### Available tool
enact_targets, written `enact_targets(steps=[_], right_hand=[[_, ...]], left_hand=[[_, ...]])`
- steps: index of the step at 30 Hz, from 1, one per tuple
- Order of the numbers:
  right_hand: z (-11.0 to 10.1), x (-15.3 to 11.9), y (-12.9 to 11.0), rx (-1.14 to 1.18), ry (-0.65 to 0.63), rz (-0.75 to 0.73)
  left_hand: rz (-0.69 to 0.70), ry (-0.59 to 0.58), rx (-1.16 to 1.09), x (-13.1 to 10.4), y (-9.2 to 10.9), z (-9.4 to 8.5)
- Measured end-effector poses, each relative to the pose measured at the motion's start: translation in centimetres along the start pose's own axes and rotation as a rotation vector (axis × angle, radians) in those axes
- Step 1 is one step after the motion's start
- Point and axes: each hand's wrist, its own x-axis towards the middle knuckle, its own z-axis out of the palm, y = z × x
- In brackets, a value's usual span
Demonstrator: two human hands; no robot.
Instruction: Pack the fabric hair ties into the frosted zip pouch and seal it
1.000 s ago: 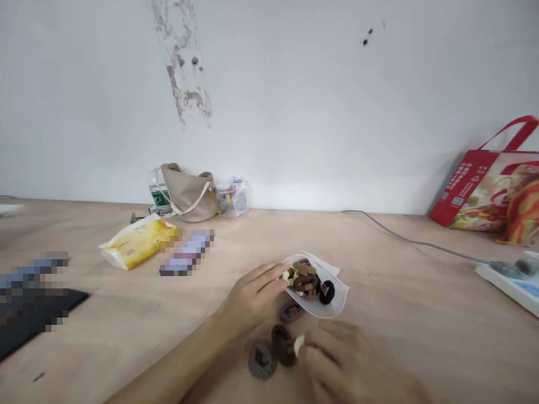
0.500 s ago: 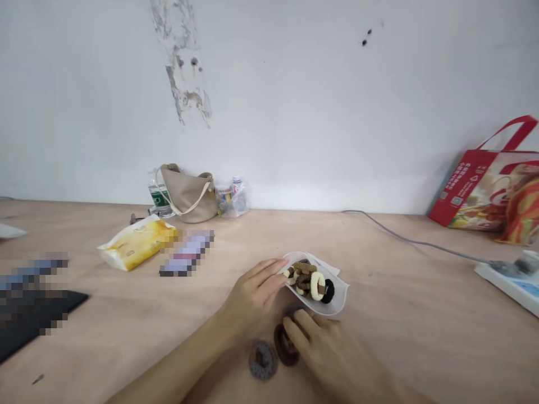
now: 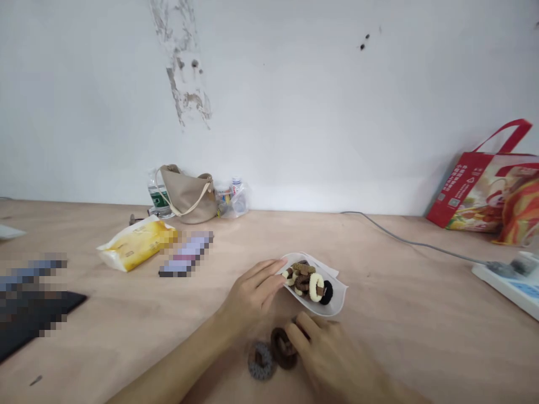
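Note:
A white paper-like pouch (image 3: pixel 334 303) lies with its mouth open on the table, holding several fuzzy hair ties in cream, brown and black; a cream hair tie (image 3: pixel 316 287) is near the mouth. My left hand (image 3: pixel 256 286) is closed on the pouch's left rim, fingertips at the edge and thumb mostly hidden. Just below the pouch, my right hand (image 3: pixel 322 348) has curled fingers at the right side of a dark brown hair tie (image 3: pixel 278 359); the fingertips are partly hidden. Beside it, touching or nearly so, is a grey hair tie (image 3: pixel 261 370).
At the left are a yellow tissue pack (image 3: pixel 141 244), a blurred-out phone-like object (image 3: pixel 187 255) and a dark flat object (image 3: pixel 37 317). A beige handbag (image 3: pixel 189 193) stands against the wall. On the right are a red shopping bag (image 3: pixel 471 191), a grey cable (image 3: pixel 404 241) and a white power strip (image 3: pixel 505 283).
My right hand has shifted slightly towards me and the dark brown hair tie has moved a little left and nearer. My left hand remains at the pouch.

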Motion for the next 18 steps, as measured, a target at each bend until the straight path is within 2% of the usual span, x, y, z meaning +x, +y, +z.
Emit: enact_targets(steps=[3,5,7,10,14,16,18], right_hand=[[-1.5,0.0,0.9,0.111,0.138,-0.029],[-2.2,0.1,1.8,0.092,0.253,0.028],[-2.4,0.1,2.5,0.041,0.316,0.098],[-2.0,0.0,2.3,0.120,0.246,0.040],[-0.5,-0.2,0.0,0.253,0.068,-0.120],[0.1,-0.4,-0.9,0.205,0.062,-0.169],[0.2,-0.5,-1.0,0.173,0.114,-0.221]], left_hand=[[-0.008,-0.010,-0.026,-0.1,-0.2,0.0],[-0.008,-0.013,-0.047,-0.2,-0.3,-0.1],[-0.008,-0.009,-0.055,-0.2,-0.3,0.0],[-0.012,0.001,-0.054,-0.1,-0.2,0.0],[-0.017,0.006,-0.056,0.1,-0.1,-0.1],[-0.011,0.010,-0.050,0.0,-0.2,-0.1],[-0.016,0.009,-0.046,-0.1,-0.2,-0.1]])
